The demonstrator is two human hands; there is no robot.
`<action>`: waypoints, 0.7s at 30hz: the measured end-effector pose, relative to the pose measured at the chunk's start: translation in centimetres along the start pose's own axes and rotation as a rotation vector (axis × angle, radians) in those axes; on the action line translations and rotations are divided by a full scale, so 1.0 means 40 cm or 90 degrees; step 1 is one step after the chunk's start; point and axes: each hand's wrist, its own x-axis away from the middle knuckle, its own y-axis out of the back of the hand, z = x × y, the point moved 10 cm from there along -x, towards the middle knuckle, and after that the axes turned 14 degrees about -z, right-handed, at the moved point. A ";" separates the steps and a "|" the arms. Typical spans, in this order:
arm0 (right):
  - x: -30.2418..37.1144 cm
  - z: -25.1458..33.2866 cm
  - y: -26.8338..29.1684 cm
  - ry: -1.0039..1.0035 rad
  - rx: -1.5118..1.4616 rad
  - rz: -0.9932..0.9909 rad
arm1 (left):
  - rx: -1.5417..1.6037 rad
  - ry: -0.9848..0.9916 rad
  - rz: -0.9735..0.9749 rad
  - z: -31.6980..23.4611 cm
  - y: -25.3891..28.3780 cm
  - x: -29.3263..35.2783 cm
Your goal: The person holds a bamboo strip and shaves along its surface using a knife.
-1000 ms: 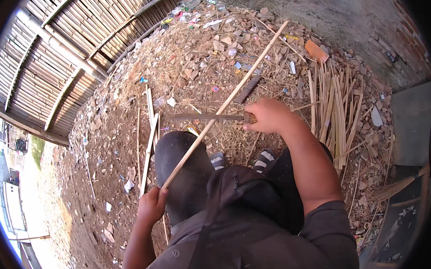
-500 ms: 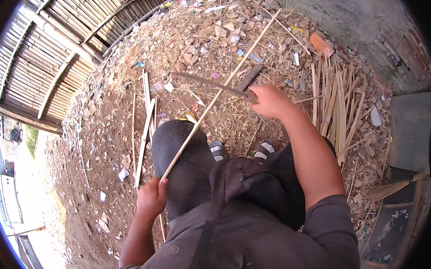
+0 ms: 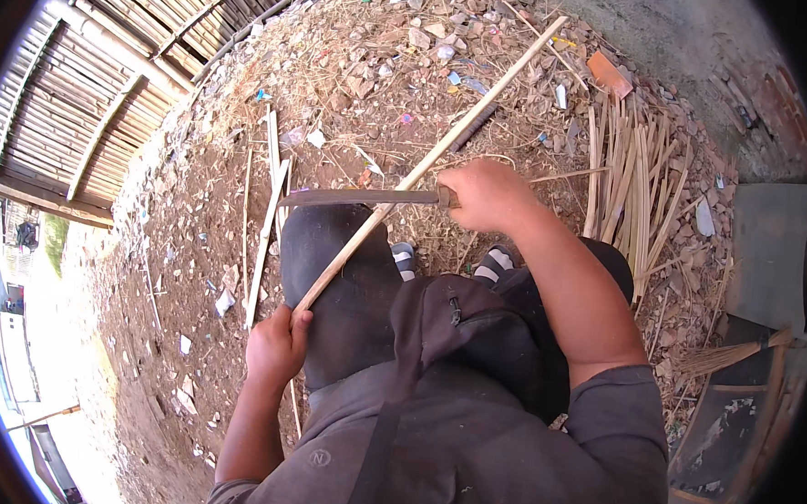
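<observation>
Spreading around the person: brown, rubble-strewn dirt ground (image 3: 184, 259). Dark grey short-sleeved cloth shirt (image 3: 502, 467). Pile of narrow, pale wooden strips (image 3: 635, 182) at right. Long, straight, pale wooden stick (image 3: 433, 162) slants over the left thigh (image 3: 355, 313). Dark, long-bladed metal knife (image 3: 342, 197) crosses it; contact uncertain. Right hand (image 3: 489, 195): fingers curled around the knife's handle. Left hand (image 3: 277, 341): fingers wrapped round the stick's near end, thumb pressing. Small, round, pale emblem (image 3: 320, 458) on shirt, one letter legible.

Slatted fence (image 3: 65, 97) at upper left, orange slab (image 3: 609, 74) near grey wall (image 3: 647, 46); straw bundle (image 3: 722, 358) at right
</observation>
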 end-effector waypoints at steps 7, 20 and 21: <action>0.012 -0.087 -0.035 -0.067 -0.100 0.023 | 0.000 0.020 0.035 -0.001 -0.025 -0.024; 0.009 -0.136 0.000 -0.155 -0.032 -0.016 | -0.010 0.043 0.020 -0.018 -0.013 -0.021; 0.010 -0.066 0.003 -0.099 0.000 0.002 | -0.007 0.039 0.008 -0.017 -0.008 -0.016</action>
